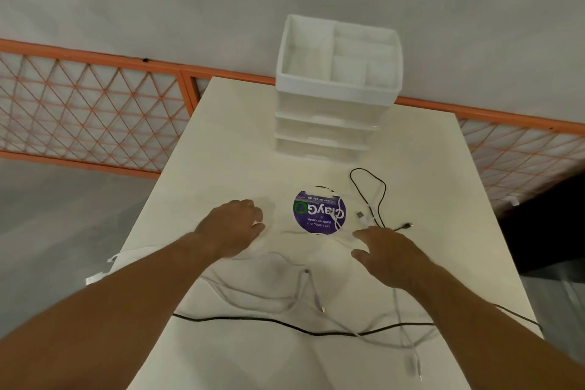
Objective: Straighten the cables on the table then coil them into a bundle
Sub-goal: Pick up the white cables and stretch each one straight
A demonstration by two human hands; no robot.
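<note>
Several loose cables (269,321), black and white, sprawl over the table's (221,136) near and right parts. The left hand (232,225) has its fingers curled down, grasp unclear. The right hand (387,252), fingers spread and released, is near a black loop (385,193).

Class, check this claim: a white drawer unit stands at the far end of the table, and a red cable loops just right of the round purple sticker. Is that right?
Not quite. The head view shows that the cable looping right of the purple sticker is black, not red. The white drawer unit does stand at the far end of the table.
</note>
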